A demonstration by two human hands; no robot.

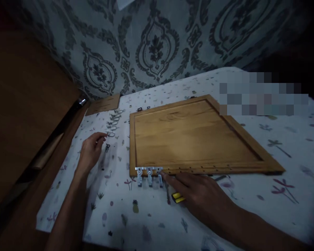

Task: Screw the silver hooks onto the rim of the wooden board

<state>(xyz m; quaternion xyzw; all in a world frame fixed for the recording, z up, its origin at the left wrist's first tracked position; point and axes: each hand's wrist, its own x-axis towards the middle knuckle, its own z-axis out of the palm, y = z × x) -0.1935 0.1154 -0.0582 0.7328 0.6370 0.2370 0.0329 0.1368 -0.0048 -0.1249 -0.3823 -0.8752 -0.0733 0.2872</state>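
My left hand (91, 150) is over the left of the cloth, thumb and fingers pinched at the edge of a small metal ring (111, 134). Further rings (113, 122) with small fittings lie in a row beyond it. My right hand (200, 191) is at the near edge of a framed wooden board (172, 136), its index finger reaching to the rightmost of three silver metal hooks (149, 176). A yellow-and-black handle (178, 197) sticks out from under that hand's curled fingers; the rest of it is hidden. Small holes run along the board's near edge.
A patterned cloth (146, 223) covers the table. Brown cardboard (103, 104) lies at the back left, and a small dark metal piece (107, 147) is beside my left hand. Wooden furniture (28, 115) borders the left side; patterned wallpaper (157, 45) stands behind. A patch at the right is blurred out.
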